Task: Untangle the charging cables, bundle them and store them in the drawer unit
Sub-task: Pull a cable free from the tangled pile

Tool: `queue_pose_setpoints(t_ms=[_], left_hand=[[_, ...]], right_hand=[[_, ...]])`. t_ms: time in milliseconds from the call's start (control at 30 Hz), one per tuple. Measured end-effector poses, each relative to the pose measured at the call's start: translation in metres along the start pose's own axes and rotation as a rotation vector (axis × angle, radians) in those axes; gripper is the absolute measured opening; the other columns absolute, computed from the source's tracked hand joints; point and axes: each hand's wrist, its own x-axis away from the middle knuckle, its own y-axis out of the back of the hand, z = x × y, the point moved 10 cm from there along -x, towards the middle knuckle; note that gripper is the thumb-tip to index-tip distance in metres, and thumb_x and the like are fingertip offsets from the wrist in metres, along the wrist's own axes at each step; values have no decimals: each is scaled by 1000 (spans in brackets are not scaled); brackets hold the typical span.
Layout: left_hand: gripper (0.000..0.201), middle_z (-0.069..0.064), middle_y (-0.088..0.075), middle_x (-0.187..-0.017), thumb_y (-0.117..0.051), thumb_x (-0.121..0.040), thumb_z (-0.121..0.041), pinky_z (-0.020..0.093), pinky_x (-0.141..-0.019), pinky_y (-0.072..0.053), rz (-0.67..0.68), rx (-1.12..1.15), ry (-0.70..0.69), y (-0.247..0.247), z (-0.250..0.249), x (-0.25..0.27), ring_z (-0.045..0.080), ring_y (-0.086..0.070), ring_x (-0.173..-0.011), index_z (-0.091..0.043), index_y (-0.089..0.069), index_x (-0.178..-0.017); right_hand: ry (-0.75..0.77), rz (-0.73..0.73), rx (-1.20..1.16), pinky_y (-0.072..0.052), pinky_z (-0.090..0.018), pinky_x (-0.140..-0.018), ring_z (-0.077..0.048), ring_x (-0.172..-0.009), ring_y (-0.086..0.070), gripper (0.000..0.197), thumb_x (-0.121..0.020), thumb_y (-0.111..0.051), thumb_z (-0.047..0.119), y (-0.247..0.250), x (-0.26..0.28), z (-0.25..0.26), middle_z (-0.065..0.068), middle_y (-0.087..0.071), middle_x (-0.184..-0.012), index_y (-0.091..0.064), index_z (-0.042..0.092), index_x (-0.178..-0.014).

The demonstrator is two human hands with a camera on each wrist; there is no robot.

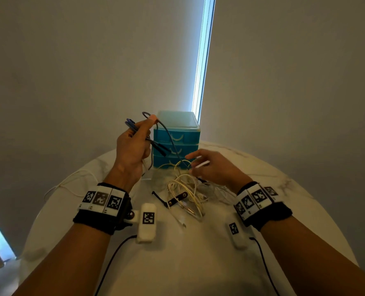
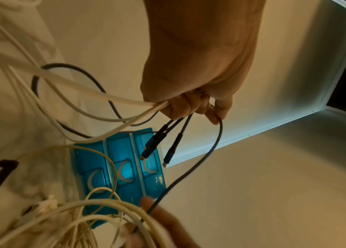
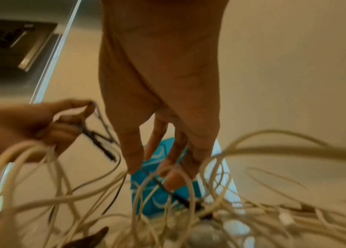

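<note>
**Three drawers, one dark cable up, one pale tangle down**

Three blue drawers stacked in the drawer unit (image 1: 176, 144), each with a white crescent handle, all pushed in, standing at the far side of the round white table (image 1: 209, 253). Two black straps (image 1: 178, 198) lie on the table just in front of the tangle, one of them with a snap.

My left hand (image 1: 132, 148) is raised in front of the unit, fingers curled round the dark cable (image 1: 170, 139). From the left wrist view I count three dark plug ends (image 2: 173, 149) dangling below my fist, and one loop of the same cable arcs over my thumb tip and runs down toward my right hand. White cords also pass through that left fist and trail off to the side.

My right hand (image 1: 211, 167) sits low, just above the pile of white cables (image 1: 188, 189), palm down, fingers spread and fairly straight, reaching in among the loops. The dark cable runs past my fingertips (image 3: 134, 166) there; I cannot tell whether I'm pinching it or only touching it. How many white cables are in that heap I can't count, they're too knotted and blurred.
</note>
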Motion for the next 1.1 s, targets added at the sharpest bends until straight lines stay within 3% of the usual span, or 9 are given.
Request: queue_pose_setpoints(t_ms=[167,367,533,633,700,767,833,967,1100], left_hand=[[31,-10,-40,-65,-79,-95,-35,21,-43,-22,1,46,-26,6,-9,-2,7,-24,-52,-12,-79,-115],[38,-12,-41,-62,-78,-95,-36,21,-44,-23,-22,52,-32,15,-13,-7,6,-25,-50,-9,-76,-122],[37,-10,-40,-65,-77,-96,-37,20,-42,-23,-53,68,-19,24,-14,-10,7,-25,-52,-9,-78,-121],[33,-10,-43,-66,-74,-98,-36,19,-42,-24,-18,28,34,20,-8,-9,6,-27,-53,-11,-79,-119],[27,-8,-42,-68,-69,-102,-35,20,-42,-23,42,0,73,11,-6,-6,6,-26,-52,-13,-78,-115],[22,-8,-41,-67,-61,-105,-32,21,-43,-21,124,-57,114,1,-7,-2,6,-24,-50,-15,-75,-106],[23,-7,-38,-65,-53,-105,-29,24,-44,-17,234,-140,172,-10,-9,5,7,-22,-47,-16,-69,-94],[24,-4,-30,-69,-46,-100,-27,30,-53,-11,445,-285,292,-24,-16,17,11,-15,-54,-22,-58,-79],[29,-2,-27,-72,-40,-99,-27,29,-49,-11,626,-356,352,-41,-27,31,15,-10,-56,-24,-48,-72]], right_hand=[[-34,91,232,-57,-46,-104,-16,-106,-70,20,-90,-86,36,-14,-7,-12,4,-78,-115,-84,30,-109],[35,115,214,-55,-32,-97,-9,-94,-73,17,-100,-76,30,1,-3,5,13,-81,-107,-84,30,-115],[77,-213,-364,-60,-26,-84,-11,-91,-80,21,-103,-71,14,46,-3,21,-4,-83,-103,-76,9,-123],[-1,-268,-716,-66,-34,-76,-27,-82,-74,26,-105,-59,2,54,-2,30,-15,-73,-100,-55,7,-129],[-62,-253,-825,-61,-33,-66,-20,-70,-63,28,-98,-50,-6,48,-10,35,-15,-62,-95,-47,6,-123],[-108,-203,-697,-43,-29,-50,-13,-56,-48,33,-86,-53,3,35,-16,41,-10,-55,-82,-48,6,-118],[-140,-119,-365,-45,-26,-46,-12,-61,-53,55,-79,-65,13,18,-19,44,-8,-59,-88,-43,8,-130],[-16,59,-80,-66,-40,-85,-25,-104,-71,80,-85,-79,8,-11,-23,67,-11,-62,-130,-36,31,-148],[40,155,5,-61,-34,-69,-20,-92,-67,57,-94,-76,20,-26,-25,94,-12,-67,-117,-46,28,-141]])
